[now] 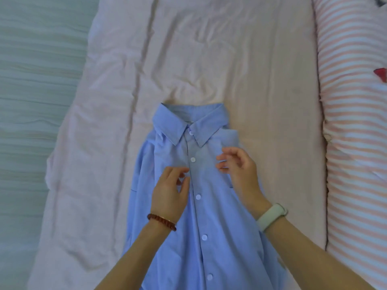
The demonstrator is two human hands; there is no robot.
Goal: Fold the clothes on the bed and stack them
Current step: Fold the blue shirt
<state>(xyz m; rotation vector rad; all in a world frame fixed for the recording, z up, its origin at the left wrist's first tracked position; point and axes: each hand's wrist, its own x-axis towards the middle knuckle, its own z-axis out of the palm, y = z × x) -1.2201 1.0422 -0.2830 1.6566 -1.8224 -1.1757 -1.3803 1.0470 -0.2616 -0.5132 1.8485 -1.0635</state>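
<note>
A light blue button-up shirt lies face up on the pale pink bedspread, collar at the far end and its sides tucked under. White buttons run down its placket. My left hand, with a dark red bead bracelet on the wrist, hovers just left of the placket with loosely curled fingers and holds nothing. My right hand, with a pale wristband, hovers over the shirt's chest right of the placket, fingers relaxed and spread. The shirt's lower part runs out of view at the bottom.
A pink-and-white striped quilt runs along the right side. A pale blue-green ribbed blanket covers the left side. Wrinkled pink bedspread stretches beyond the collar.
</note>
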